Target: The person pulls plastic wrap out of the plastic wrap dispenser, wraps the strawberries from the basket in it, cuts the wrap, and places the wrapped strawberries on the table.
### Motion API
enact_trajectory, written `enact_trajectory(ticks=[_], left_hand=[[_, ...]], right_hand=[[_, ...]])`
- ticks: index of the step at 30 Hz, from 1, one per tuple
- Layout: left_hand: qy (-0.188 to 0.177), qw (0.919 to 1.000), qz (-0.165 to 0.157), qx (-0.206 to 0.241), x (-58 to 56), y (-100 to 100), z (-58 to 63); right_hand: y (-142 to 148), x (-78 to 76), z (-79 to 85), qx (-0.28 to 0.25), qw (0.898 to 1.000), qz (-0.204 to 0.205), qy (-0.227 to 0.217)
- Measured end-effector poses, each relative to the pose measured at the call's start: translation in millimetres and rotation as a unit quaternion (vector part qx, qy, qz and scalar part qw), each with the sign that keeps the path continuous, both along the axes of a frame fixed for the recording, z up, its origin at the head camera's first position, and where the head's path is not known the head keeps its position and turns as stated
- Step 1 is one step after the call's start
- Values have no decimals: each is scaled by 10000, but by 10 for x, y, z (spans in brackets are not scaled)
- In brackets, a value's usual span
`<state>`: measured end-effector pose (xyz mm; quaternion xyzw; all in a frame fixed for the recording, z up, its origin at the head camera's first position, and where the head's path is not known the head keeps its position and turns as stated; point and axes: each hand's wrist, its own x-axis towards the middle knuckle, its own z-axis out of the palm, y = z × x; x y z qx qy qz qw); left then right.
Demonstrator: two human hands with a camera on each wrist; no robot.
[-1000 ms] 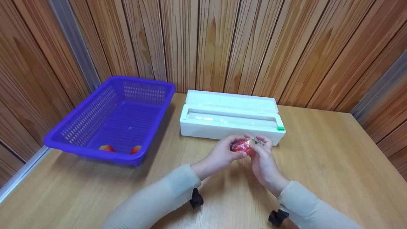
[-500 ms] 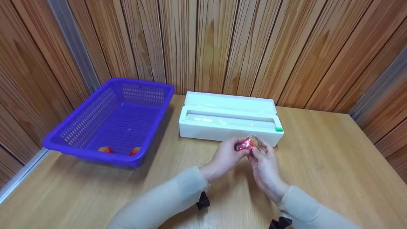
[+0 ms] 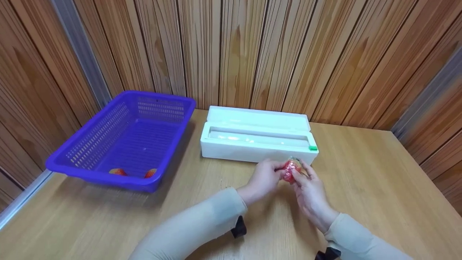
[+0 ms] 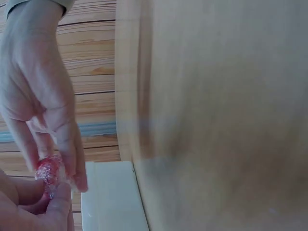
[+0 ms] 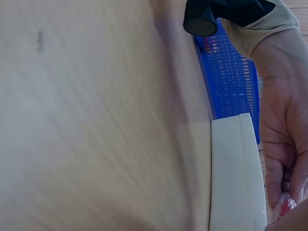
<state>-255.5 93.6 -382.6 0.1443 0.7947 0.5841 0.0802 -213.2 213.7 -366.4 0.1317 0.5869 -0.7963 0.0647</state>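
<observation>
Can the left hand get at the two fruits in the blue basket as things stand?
Probably not yet: the left hand grips the wrapped fruit together with the right hand. Otherwise the way looks free: the basket is open-topped, the fruits by its near wall.

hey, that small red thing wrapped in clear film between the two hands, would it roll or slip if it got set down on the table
The small red rounded item in crinkled clear film looks rounded, so it would probably roll a little on the flat wooden table. The glossy film may be slippery. The left hand and right hand pinch it with fingertips, so it seems light.
</observation>
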Motion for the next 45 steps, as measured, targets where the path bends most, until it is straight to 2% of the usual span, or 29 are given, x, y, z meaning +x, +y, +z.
enact_trajectory(ticks=[7, 14, 18, 22, 25, 28, 31, 37, 40, 43, 45], left_hand=[[-126, 9997, -159, 128, -51, 177, -10], [-14, 9993, -73, -376, -68, 378, -49], [-290, 9984, -24, -476, -53, 504, -65], [-580, 9964, 83, -618, -61, 648, -51], [-610, 9965, 132, -552, -85, 749, -34], [-558, 9975, 37, -435, -115, 836, -33], [-679, 9968, -185, -376, -144, 921, -48], [-1365, 9888, -572, -184, -206, 1094, -91], [-1806, 9814, -647, 32, -253, 1182, -103], [-2131, 9746, -601, 333, -307, 1246, -124], [-2180, 9731, -624, 412, -334, 1270, -143]], right_hand=[[175, 0, -3, 302, 9994, -135, -124], [343, 8, -50, 640, 9974, -215, -240], [466, -2, -88, 801, 9959, -250, -324], [586, -32, -111, 974, 9931, -515, -402], [681, -74, -106, 902, 9923, -744, -411], [784, -130, -93, 832, 9921, -851, -393], [902, -204, -91, 992, 9906, -857, -403], [1155, -373, -115, 1855, 9795, -523, -594], [1244, -446, -123, 2238, 9711, -343, -750], [1291, -518, -148, 2706, 9592, -268, -778], [1307, -559, -169, 3091, 9479, -176, -751]])
